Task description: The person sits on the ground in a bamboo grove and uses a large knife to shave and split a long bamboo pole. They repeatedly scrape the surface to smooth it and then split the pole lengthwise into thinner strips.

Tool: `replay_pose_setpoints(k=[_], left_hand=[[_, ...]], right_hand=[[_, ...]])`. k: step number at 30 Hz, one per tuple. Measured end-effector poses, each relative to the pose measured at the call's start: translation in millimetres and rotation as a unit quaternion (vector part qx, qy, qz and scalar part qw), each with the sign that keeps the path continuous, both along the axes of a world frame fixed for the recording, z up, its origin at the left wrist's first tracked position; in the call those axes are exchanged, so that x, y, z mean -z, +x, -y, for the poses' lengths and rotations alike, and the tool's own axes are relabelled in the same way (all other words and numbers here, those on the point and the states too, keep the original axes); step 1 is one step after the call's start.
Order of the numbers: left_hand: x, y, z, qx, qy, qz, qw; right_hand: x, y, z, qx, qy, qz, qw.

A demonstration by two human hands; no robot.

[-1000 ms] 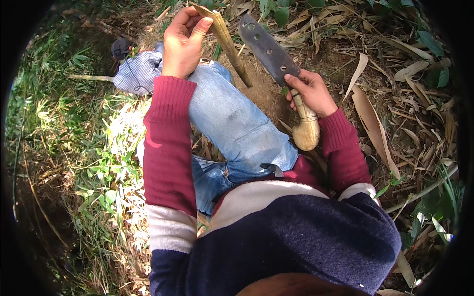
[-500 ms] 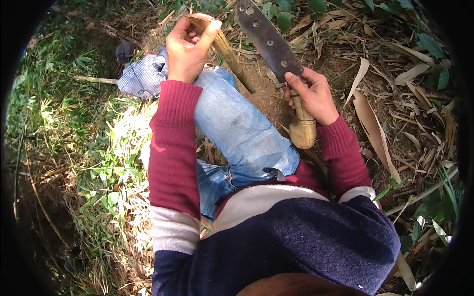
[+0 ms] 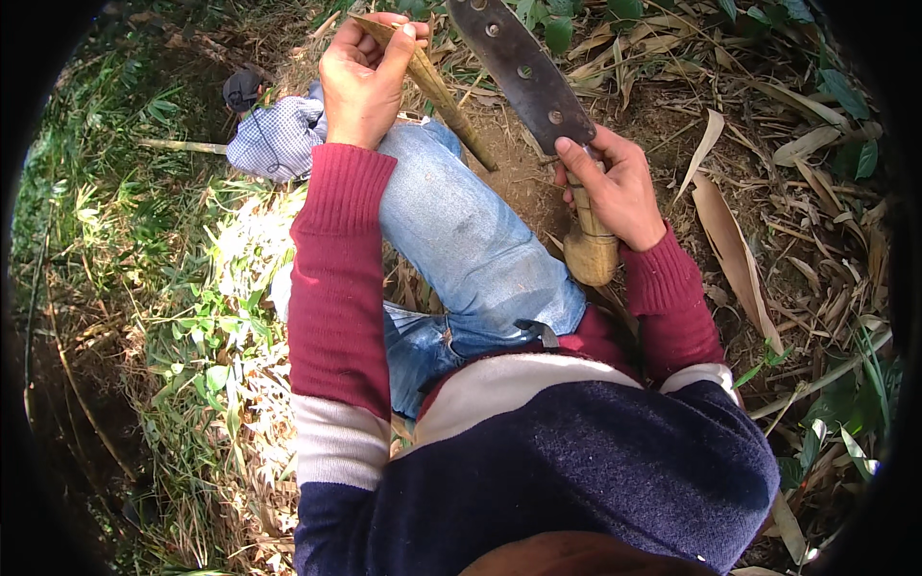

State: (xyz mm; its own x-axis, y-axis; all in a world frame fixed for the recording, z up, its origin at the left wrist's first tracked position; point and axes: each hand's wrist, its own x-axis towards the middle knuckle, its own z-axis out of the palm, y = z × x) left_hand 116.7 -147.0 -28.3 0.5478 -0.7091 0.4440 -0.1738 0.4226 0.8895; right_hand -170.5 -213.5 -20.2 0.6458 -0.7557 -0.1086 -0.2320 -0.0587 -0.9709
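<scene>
Between the thumb and fingers of my left hand (image 3: 361,86) is the upper end of a tapered yellow-brown piece of bamboo (image 3: 437,88). It slants down to the right past my knee, its lower tip over the bare soil. My right hand (image 3: 619,187) is wrapped round the handle of a machete (image 3: 523,72), thumb lying at the base of the blade. The dark blade has a row of round holes and points up and left, its far end cut off by the picture's top edge. Below my fist shows the rounded wooden butt of the handle (image 3: 591,257). Blade and bamboo are apart.
My bent leg in blue jeans (image 3: 461,235) lies between my arms. Another person in a checked shirt (image 3: 274,139) and dark cap crouches at the upper left, near a pale pole (image 3: 182,146). Dry bamboo leaves (image 3: 735,254) litter the ground on the right; sunlit grass (image 3: 221,326) grows on the left.
My left hand has shifted slightly up and left with the bamboo. The machete blade has tilted a little, its upper part moving left. Both grips stay the same.
</scene>
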Motion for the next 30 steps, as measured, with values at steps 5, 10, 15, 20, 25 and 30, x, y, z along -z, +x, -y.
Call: replay_pose_setpoints(k=[5,10,15,20,25,30], left_hand=[[-1,2,-2,-0.020,0.015,-0.002,1.000],[2,9,1,-0.051,0.038,-0.025,0.998],[10,16,7,0.001,0.006,-0.026,1.000],[18,17,10,0.032,-0.001,-0.024,0.999],[16,12,9,0.001,0.021,-0.011,1.000],[16,17,5,-0.071,0.075,0.067,0.992]], right_hand=[[-9,-16,2,-0.028,-0.194,-0.098,0.976],[-12,-30,-15,0.023,-0.167,-0.018,0.985],[-37,-13,-28,-0.004,-0.271,-0.035,0.962],[-35,6,-31,0.017,-0.334,-0.028,0.942],[-36,9,-34,0.015,-0.334,-0.052,0.941],[-38,12,-34,-0.004,-0.344,-0.085,0.935]])
